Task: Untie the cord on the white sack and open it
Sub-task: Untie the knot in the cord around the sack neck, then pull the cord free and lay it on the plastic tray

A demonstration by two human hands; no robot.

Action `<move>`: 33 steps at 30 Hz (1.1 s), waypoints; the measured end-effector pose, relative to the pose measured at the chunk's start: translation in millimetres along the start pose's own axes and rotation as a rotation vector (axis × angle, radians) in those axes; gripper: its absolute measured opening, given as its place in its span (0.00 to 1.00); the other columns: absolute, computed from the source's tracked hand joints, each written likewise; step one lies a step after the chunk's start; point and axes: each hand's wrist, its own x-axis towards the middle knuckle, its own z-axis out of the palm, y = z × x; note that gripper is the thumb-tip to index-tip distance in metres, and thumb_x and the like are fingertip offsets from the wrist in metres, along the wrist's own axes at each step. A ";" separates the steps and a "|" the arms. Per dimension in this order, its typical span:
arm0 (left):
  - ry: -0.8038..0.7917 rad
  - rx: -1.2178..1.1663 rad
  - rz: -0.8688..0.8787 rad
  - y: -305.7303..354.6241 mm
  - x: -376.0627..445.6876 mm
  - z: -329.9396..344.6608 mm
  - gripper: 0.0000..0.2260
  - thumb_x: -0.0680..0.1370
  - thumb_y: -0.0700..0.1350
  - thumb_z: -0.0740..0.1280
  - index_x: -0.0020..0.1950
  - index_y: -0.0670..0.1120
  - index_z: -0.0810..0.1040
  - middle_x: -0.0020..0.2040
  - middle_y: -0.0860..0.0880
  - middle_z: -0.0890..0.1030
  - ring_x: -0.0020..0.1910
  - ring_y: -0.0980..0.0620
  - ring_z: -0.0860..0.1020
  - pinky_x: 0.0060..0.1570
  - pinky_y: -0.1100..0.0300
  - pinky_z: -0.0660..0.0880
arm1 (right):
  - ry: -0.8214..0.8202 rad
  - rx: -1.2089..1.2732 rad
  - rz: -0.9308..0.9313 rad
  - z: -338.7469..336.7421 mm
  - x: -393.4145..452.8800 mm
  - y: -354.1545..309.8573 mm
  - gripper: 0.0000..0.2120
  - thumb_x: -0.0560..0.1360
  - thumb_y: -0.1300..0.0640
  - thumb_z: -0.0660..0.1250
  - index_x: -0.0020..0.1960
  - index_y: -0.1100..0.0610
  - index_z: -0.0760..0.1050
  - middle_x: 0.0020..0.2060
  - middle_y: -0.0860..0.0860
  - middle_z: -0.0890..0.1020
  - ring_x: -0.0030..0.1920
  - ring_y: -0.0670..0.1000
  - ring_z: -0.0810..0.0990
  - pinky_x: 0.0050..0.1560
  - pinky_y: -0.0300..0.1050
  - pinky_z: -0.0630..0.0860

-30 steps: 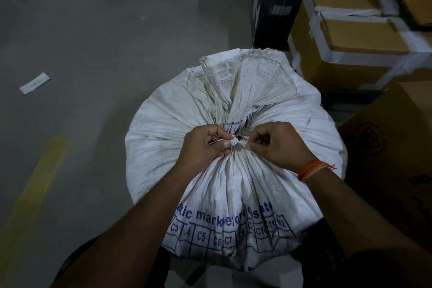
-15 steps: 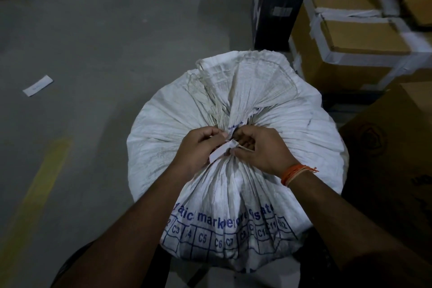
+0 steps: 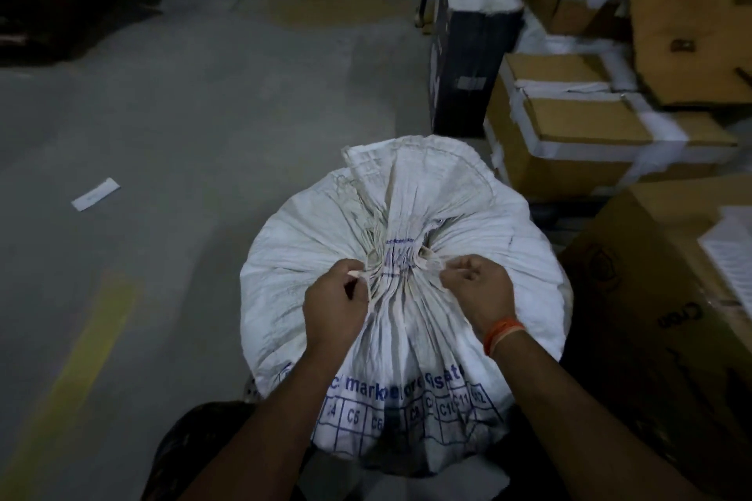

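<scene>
Head view: looking down on a white sack (image 3: 309, 256) standing upright on grey concrete floor (image 3: 183, 114), centre-frame, close in front of the person.
Sack: woven, full, rounded; blue print + grid of boxes (C5, C6, C10, C11...) on the near side, low down. Neck gathered tight, loose mouth flap fanned out on the far side.
Cord (image 3: 431, 264): pale, wrapped round the gathered neck; runs out sideways to both hands. Knot state can't be told, too dim/small.
L hand (image 3: 335, 305): fingers curled, pinching the cord end at the left of the neck, knuckles against the sack fabric.
R hand (image 3: 476, 289): fingers curled, pinching the other cord end just right of the neck; the two hands apart, neck betw. them.
R wrist: orange thread band (image 3: 502, 331).
Floor: white paper slip (image 3: 95, 194) lying well left of sack; faded yellow line (image 3: 81, 358) lower left.
Right side: taped cardboard boxes (image 3: 586, 134) stacked, near the sack; dark upright box (image 3: 468, 53) behind sack, white top.
Light: dim, some blur at edges.
</scene>
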 end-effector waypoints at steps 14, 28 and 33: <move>-0.378 0.384 0.598 92.5 23.3 59.0 0.14 0.76 0.46 0.67 0.58 0.56 0.85 0.69 0.48 0.79 0.64 0.43 0.77 0.68 0.54 0.69 | 0.124 -0.056 -0.145 -138.9 -65.9 -5.5 0.07 0.72 0.63 0.76 0.37 0.54 0.85 0.40 0.46 0.88 0.43 0.42 0.86 0.47 0.42 0.81; -0.432 0.291 0.601 163.2 30.2 31.7 0.07 0.76 0.44 0.74 0.49 0.56 0.89 0.50 0.58 0.88 0.50 0.59 0.83 0.49 0.75 0.70 | 0.279 -0.100 -0.090 -188.4 -80.8 -0.8 0.01 0.72 0.56 0.77 0.42 0.53 0.87 0.38 0.44 0.88 0.42 0.41 0.85 0.47 0.39 0.79; -0.671 0.220 0.639 183.6 27.9 17.3 0.08 0.76 0.41 0.74 0.52 0.51 0.89 0.49 0.55 0.89 0.50 0.61 0.84 0.56 0.64 0.80 | 0.289 -0.102 -0.075 -189.0 -80.7 -4.5 0.03 0.72 0.56 0.77 0.45 0.55 0.88 0.40 0.45 0.88 0.43 0.42 0.85 0.50 0.40 0.80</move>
